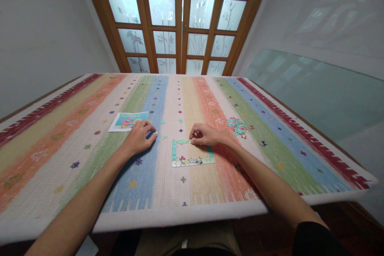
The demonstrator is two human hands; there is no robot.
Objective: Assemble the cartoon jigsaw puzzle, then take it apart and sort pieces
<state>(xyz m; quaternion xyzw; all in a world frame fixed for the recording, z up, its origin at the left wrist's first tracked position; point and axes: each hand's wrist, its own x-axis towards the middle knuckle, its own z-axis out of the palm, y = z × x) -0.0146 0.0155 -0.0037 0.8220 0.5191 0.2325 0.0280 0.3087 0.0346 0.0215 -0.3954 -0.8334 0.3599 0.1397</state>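
Observation:
A jigsaw puzzle border (192,162) lies on the striped tablecloth, with cloth showing through its middle. Over its top edge, my right hand (205,134) has thumb and finger closed at the border pieces; whatever is between the fingertips is too small to make out. To the left, my left hand (139,138) is closed in a pinch on a small teal puzzle piece (155,132). Partly under that hand lies a picture card (123,121) with a pink cartoon figure. Several loose pieces, including a teal one (180,121), lie between the hands.
A heap of mixed puzzle pieces (237,126) sits right of my right hand. The striped tablecloth (144,188) covers a wide table whose front edge is close to my body. Wooden doors with glass panes (183,28) stand beyond it, and a glass sheet (315,96) leans along the right wall.

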